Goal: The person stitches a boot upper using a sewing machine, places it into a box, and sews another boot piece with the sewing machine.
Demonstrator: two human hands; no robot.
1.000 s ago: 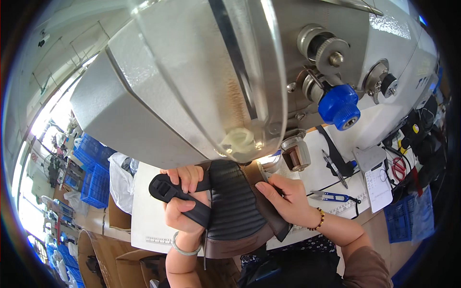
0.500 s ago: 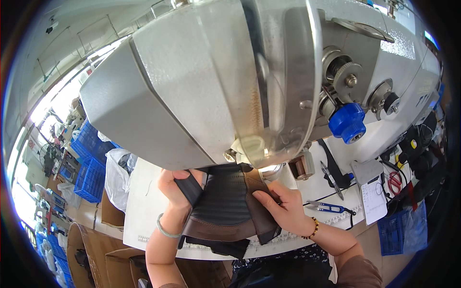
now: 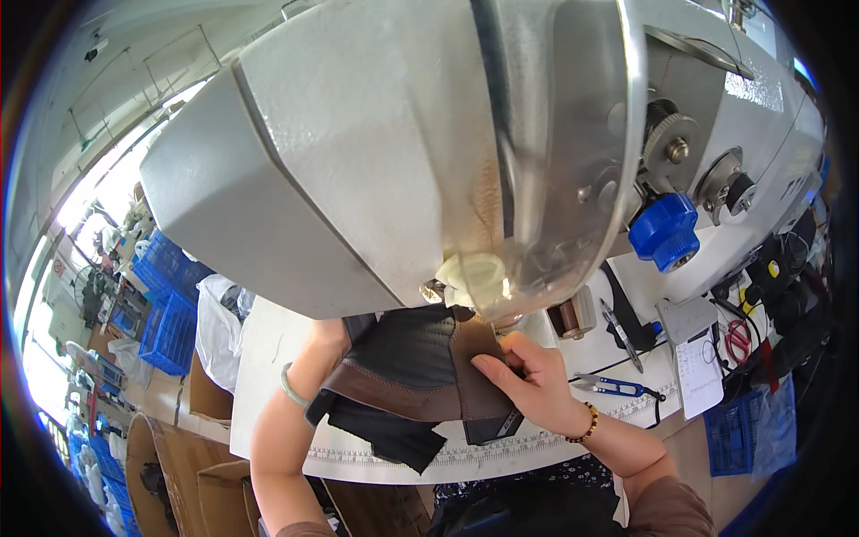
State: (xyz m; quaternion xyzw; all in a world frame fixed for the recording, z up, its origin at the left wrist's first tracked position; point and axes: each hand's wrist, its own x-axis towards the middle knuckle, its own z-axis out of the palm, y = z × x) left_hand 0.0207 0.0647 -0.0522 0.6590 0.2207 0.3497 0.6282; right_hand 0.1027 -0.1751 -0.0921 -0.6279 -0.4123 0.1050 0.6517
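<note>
A black and brown leather piece, with ribbed black panels and stitched brown bands, lies under the head of a large grey sewing machine. My right hand pinches its brown right edge, thumb on top and fingers curled underneath. Under the machine's head on the left, my left hand touches the piece's far left side; its fingers are hidden behind the material and the machine. A loose black flap hangs below the near edge. The needle area is covered by the machine head and a clear guard.
On the white table to the right lie blue thread snips, a pen and a notebook. A ruler strip runs along the front edge. Cardboard boxes and blue crates stand at the left.
My left hand has moved farther in under the machine head, so its fingers no longer show. The leather piece has swung leftward at its near edge; my right hand keeps its grip.
</note>
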